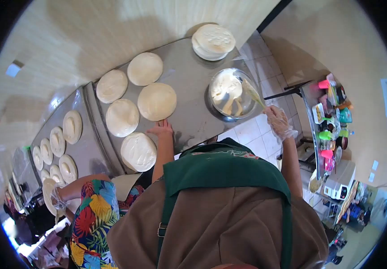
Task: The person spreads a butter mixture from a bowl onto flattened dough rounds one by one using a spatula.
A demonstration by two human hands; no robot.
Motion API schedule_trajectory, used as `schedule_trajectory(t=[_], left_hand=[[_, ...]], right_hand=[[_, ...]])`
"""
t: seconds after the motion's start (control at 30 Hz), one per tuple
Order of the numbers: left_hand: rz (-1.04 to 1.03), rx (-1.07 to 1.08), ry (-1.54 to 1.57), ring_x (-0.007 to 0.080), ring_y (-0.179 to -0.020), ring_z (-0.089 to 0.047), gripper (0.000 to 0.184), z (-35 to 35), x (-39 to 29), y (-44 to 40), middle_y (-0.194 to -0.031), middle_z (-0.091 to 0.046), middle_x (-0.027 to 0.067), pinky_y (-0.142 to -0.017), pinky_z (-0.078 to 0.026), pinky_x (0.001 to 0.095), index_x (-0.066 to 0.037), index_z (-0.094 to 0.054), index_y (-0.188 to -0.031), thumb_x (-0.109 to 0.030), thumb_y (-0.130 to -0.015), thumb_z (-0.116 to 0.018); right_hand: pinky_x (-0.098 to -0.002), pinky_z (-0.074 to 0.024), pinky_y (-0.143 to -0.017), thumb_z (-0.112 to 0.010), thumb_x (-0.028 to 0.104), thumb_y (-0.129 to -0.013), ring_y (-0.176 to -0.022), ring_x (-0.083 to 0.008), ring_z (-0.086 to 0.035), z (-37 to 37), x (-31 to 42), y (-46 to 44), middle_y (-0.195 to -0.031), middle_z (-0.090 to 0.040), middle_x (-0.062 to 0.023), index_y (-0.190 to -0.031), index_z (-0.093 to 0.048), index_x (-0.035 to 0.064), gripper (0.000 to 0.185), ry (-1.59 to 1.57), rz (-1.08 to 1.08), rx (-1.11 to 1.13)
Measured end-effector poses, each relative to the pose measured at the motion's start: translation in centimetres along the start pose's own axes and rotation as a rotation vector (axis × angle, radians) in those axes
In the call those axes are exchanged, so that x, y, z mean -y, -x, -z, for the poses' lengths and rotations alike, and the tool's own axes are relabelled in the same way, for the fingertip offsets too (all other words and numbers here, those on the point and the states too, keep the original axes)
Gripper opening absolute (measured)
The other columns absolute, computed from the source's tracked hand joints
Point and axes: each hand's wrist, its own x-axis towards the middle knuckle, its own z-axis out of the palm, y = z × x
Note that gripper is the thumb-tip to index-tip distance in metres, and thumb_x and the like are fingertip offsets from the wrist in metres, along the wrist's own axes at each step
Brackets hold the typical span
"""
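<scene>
My right hand, in a clear plastic glove, is closed around the handle of a spatula. The spatula's blade reaches over a metal bowl that holds white cream. Smears of cream run down the bowl's inner wall. My left hand is bare, its fingers spread at the lower edge of a pale flat round. Whether the fingertips touch that round, I cannot tell. Just below on the left lies another round with a white, uneven coating on top.
Other pale rounds lie on the metal table, with a stack of them at its far end. On an adjoining table sit several more rounds with dollops on top. A co-worker's gloved hand holds a round. Cluttered shelves stand right.
</scene>
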Motion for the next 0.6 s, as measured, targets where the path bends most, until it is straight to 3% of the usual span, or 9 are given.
schedule_trajectory(t=[0.03, 0.1, 0.2, 0.3, 0.37, 0.43, 0.47, 0.53, 0.6], left_hand=[[-0.020, -0.273, -0.149, 0.0255, -0.143, -0.029, 0.104, -1.1, 0.6, 0.9, -0.155, -0.029, 0.0133, -0.116, -0.019, 0.0458, -0.011, -0.021, -0.154, -0.086, -0.082, -0.025], [0.004, 0.018, -0.522, 0.0255, -0.139, -0.033, 0.093, -0.1, 3.6, 1.9, -0.153, -0.032, 0.0135, -0.114, -0.023, 0.0448, -0.013, -0.021, -0.154, -0.078, -0.088, -0.031], [0.193, 0.465, -0.818, 0.0334, -0.132, -0.041, 0.072, -2.2, 8.4, 5.2, -0.151, -0.034, 0.0144, -0.109, -0.032, 0.0515, -0.020, -0.025, -0.152, -0.062, -0.096, -0.039], [0.357, 0.514, -0.892, 0.0414, -0.138, -0.033, 0.081, -7.4, 12.6, 7.7, -0.156, -0.025, 0.0158, -0.107, -0.032, 0.0602, -0.021, -0.019, -0.154, -0.073, -0.092, -0.028], [0.415, 0.559, -0.882, 0.0449, -0.141, -0.027, 0.089, -9.9, 14.5, 8.3, -0.158, -0.022, 0.0164, -0.107, -0.029, 0.0649, -0.020, -0.014, -0.155, -0.080, -0.089, -0.021], [0.415, 0.580, -0.863, 0.0456, -0.142, -0.024, 0.097, -10.5, 16.3, 8.2, -0.159, -0.018, 0.0174, -0.107, -0.027, 0.0672, -0.019, -0.009, -0.155, -0.085, -0.084, -0.015], [0.414, 0.587, -0.852, 0.0460, -0.143, -0.023, 0.101, -10.6, 17.2, 8.2, -0.159, -0.017, 0.0178, -0.108, -0.026, 0.0684, -0.019, -0.006, -0.156, -0.087, -0.081, -0.013], [0.454, 0.557, -0.795, 0.0459, -0.138, -0.033, 0.104, -10.1, 18.5, 8.1, -0.158, -0.020, 0.0182, -0.104, -0.032, 0.0674, -0.020, -0.006, -0.156, -0.090, -0.078, -0.012], [0.454, 0.547, -0.743, 0.0464, -0.134, -0.039, 0.107, -9.9, 19.8, 8.2, -0.157, -0.021, 0.0195, -0.101, -0.037, 0.0658, -0.020, -0.006, -0.156, -0.092, -0.076, -0.012]], right_hand=[[-0.0367, -0.0486, -0.075, -0.051, 0.037, -0.095, -0.078, -0.0266, -0.062, -0.2, -0.9, -0.8, -0.084, -0.067, -0.0165, -0.091, -0.067, 0.0014, 0.039, 0.015, -0.020, 0.035], [-0.0395, -0.0493, -0.073, -0.050, 0.037, -0.094, -0.079, -0.0302, -0.063, -1.3, -3.4, -2.8, -0.083, -0.066, -0.0178, -0.089, -0.066, 0.0017, 0.039, 0.095, 0.012, 0.096], [-0.0437, -0.0502, -0.074, -0.050, 0.033, -0.092, -0.082, -0.0335, -0.065, -2.8, -6.0, -7.0, -0.084, -0.067, -0.0200, -0.090, -0.066, 0.0021, 0.035, 0.290, 0.072, 0.151], [-0.0452, -0.0520, -0.075, -0.050, 0.029, -0.090, -0.085, -0.0346, -0.067, -3.0, -7.1, -11.3, -0.086, -0.068, -0.0210, -0.090, -0.068, 0.0024, 0.032, 0.282, 0.180, 0.199], [-0.0456, -0.0533, -0.075, -0.051, 0.026, -0.088, -0.085, -0.0346, -0.069, -3.1, -7.9, -14.5, -0.087, -0.069, -0.0209, -0.089, -0.069, 0.0026, 0.030, 0.394, 0.269, 0.182], [-0.0460, -0.0544, -0.073, -0.051, 0.024, -0.086, -0.085, -0.0342, -0.069, -4.8, -9.2, -18.5, -0.087, -0.069, -0.0205, -0.086, -0.069, 0.0030, 0.027, 0.698, 0.362, 0.098], [-0.0472, -0.0541, -0.071, -0.052, 0.022, -0.085, -0.082, -0.0355, -0.069, -5.6, -10.1, -19.9, -0.086, -0.069, -0.0200, -0.087, -0.066, 0.0038, 0.023, 0.635, 0.439, 0.082], [-0.0495, -0.0534, -0.068, -0.053, 0.019, -0.085, -0.078, -0.0382, -0.068, -7.1, -10.8, -21.7, -0.084, -0.068, -0.0191, -0.089, -0.062, 0.0052, 0.017, 0.498, 0.587, 0.058], [-0.0479, -0.0541, -0.067, -0.052, 0.017, -0.085, -0.077, -0.0367, -0.069, -8.3, -9.9, -21.7, -0.082, -0.068, -0.0200, -0.092, -0.063, 0.0031, 0.019, 0.535, 0.543, 0.066]])
